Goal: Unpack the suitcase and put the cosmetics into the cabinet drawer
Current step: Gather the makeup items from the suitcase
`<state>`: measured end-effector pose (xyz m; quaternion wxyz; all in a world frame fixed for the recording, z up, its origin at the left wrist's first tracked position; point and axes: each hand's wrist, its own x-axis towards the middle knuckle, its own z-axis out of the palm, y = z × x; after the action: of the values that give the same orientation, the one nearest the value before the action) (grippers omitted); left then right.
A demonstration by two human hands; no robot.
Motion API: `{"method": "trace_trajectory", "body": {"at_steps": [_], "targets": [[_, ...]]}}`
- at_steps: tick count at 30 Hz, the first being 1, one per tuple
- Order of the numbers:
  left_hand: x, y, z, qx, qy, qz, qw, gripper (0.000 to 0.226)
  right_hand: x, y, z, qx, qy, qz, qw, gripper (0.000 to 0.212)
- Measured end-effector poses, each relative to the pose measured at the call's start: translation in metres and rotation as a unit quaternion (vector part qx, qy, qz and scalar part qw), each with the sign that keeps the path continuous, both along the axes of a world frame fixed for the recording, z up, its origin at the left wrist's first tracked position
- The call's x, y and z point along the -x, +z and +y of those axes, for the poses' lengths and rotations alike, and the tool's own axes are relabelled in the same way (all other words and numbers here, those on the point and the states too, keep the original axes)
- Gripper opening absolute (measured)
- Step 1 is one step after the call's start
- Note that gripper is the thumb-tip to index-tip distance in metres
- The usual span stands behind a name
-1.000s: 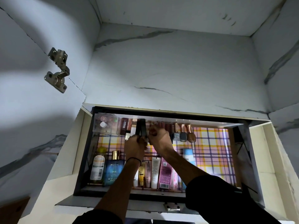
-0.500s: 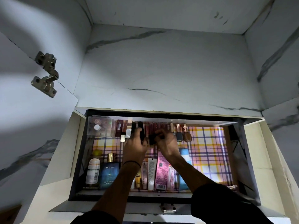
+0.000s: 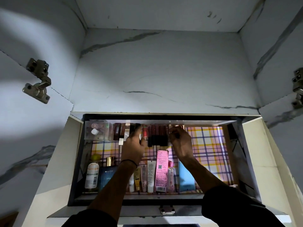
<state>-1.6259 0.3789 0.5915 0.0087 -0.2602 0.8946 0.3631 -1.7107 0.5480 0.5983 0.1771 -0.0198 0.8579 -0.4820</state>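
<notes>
- Both of our hands reach into the open drawer (image 3: pixel 147 200), which is lined with pink, yellow and blue plaid paper (image 3: pixel 209 145).
- The left grip (image 3: pixel 133 145) lies with its fingers stretched up along a dark tube (image 3: pixel 137 128) in the back row. We cannot tell whether it actually holds the tube.
- The right grip (image 3: pixel 181 142) is curled, thumb and fingertips pinched on a small dark item (image 3: pixel 176 136). We cannot make out what that item is.
- Copper-capped bottles (image 3: pixel 179 126) stand just above the right grip.
- Between the two grips stand a red lipstick (image 3: pixel 144 133) and a row of dark lip tubes (image 3: pixel 158 135).
- A clear box (image 3: pixel 98 130) of small pots sits to the left of the left grip.
- Below the left wrist a blue perfume bottle (image 3: pixel 107 175) reads "BELLA VITA". The word under that is half hidden.
- Beside it stands a yellow-capped bottle (image 3: pixel 92 174), its label too blurred to read.
- Below and between the grips stands a pink box (image 3: pixel 161 169) with a QR code and a barcode. Its small print is unreadable.
- A white tube (image 3: pixel 150 174) stands on one side of the pink box and a pink-capped bottle (image 3: pixel 170 176) on the other.
</notes>
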Motion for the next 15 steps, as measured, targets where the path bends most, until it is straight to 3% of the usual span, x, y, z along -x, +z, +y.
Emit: {"method": "trace_trajectory", "body": {"at_steps": [7,10,12,15], "targets": [[0.015,0.014,0.040,0.018,-0.014,-0.134,0.991,0.060,0.012,-0.006,0.032,-0.099,-0.045,0.065,0.992,0.016],[0.022,0.014,0.046,0.032,-0.007,-0.171,0.985,0.058,0.012,-0.012,0.045,-0.158,-0.003,0.060,0.986,0.046],[0.025,0.013,0.045,0.036,-0.008,-0.176,0.984,0.052,0.010,-0.011,0.048,-0.159,0.020,0.035,0.986,0.056],[0.029,0.009,0.044,0.021,-0.005,-0.177,0.984,0.045,0.007,-0.012,0.052,-0.129,0.029,0.044,0.990,0.046]]}}
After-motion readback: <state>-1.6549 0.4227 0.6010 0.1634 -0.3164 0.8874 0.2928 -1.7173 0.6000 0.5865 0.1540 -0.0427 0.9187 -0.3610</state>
